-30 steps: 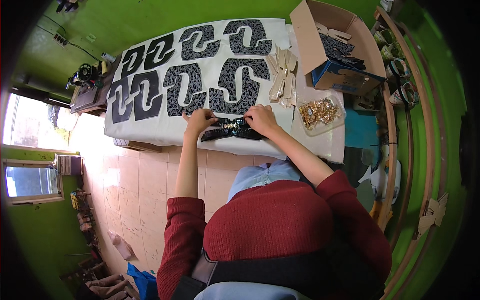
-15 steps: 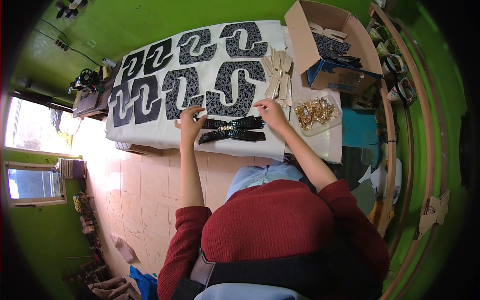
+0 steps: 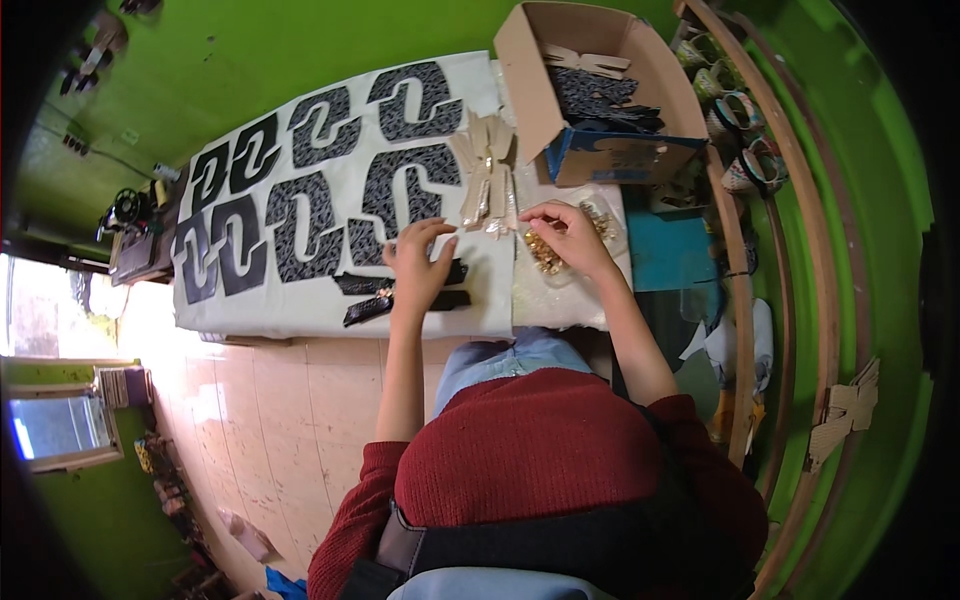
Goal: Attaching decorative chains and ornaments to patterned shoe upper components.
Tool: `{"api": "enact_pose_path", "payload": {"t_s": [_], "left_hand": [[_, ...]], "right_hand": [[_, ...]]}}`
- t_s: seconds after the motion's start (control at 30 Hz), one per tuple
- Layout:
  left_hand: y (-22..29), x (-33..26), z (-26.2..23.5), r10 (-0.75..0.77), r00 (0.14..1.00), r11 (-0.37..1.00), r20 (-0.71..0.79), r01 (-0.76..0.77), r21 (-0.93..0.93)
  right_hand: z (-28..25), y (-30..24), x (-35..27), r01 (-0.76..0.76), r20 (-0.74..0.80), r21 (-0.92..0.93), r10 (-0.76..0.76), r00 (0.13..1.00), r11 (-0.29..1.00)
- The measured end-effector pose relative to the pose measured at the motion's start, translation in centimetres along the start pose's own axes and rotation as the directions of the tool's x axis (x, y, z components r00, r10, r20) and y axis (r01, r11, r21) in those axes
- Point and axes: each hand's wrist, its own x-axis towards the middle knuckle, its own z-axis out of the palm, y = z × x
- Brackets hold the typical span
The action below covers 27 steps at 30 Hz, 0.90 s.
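Note:
A glossy black, bow-shaped strap piece (image 3: 362, 298) with a shiny ornament at its middle lies near the table's front edge. My left hand (image 3: 422, 262) hovers over its right half, hiding part of it. The thumb and fingers of this hand are spread, with nothing visible between them. My right hand (image 3: 570, 240) is above a clear tray of gold ornaments (image 3: 545, 256), covering part of it. Its fingers are loosely bent and apart, and I see nothing held. Just left of its fingertips lies a stack of beige strap pieces (image 3: 488, 180).
Several black and grey-patterned S-shaped cutouts (image 3: 300, 215) lie on the white-covered table (image 3: 270, 318). A cardboard box (image 3: 540, 90) holding patterned pieces stands at the back right. Wooden rack rails (image 3: 735, 300) and woven shoes (image 3: 740, 120) line the right wall.
My view has shifted right. My right hand has moved from beside the black strap piece to over the ornament tray. My left hand has moved right, across the black piece.

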Motion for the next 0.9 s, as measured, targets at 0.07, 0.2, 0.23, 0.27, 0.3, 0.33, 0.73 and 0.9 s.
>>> {"api": "enact_pose_path", "payload": {"t_s": [0.07,0.2,0.23,0.27,0.3,0.33,0.73,0.9], "left_hand": [[3.8,1.7,1.8,0.143,0.989,0.990,-0.028,-0.144,-0.007],[10.0,5.6,5.3,0.345,0.935,0.939,-0.086,-0.345,0.016],[11.0,6.5,6.2,0.370,0.925,0.929,-0.084,-0.370,0.019],[11.6,7.6,7.4,0.403,0.912,0.915,-0.072,-0.402,0.031],[12.5,8.5,8.3,0.419,0.906,0.908,-0.057,-0.416,0.051],[13.4,9.4,9.1,0.431,0.901,0.901,-0.044,-0.427,0.072],[15.6,11.5,13.3,0.322,0.945,0.945,-0.048,-0.318,0.074],[15.1,11.7,13.7,0.314,0.943,0.949,-0.109,-0.307,0.073]], "right_hand": [[-2.3,-1.1,0.2,0.012,-0.022,-0.014,-0.012,1.000,1.000],[-7.4,-2.6,1.7,0.166,-0.064,-0.105,-0.173,0.983,0.981],[-8.7,-3.0,2.2,0.145,-0.087,-0.112,-0.155,0.984,0.983],[-10.0,-3.2,2.8,0.125,-0.108,-0.117,-0.137,0.985,0.985],[-11.3,-2.7,3.4,0.135,-0.121,-0.076,-0.144,0.982,0.988],[-12.8,-2.5,4.0,0.102,-0.122,-0.078,-0.111,0.986,0.992],[-22.4,3.0,17.8,0.165,0.288,-0.799,0.128,0.949,0.578],[-19.7,4.5,20.1,0.270,0.229,-0.963,0.524,0.821,-0.003]]}}
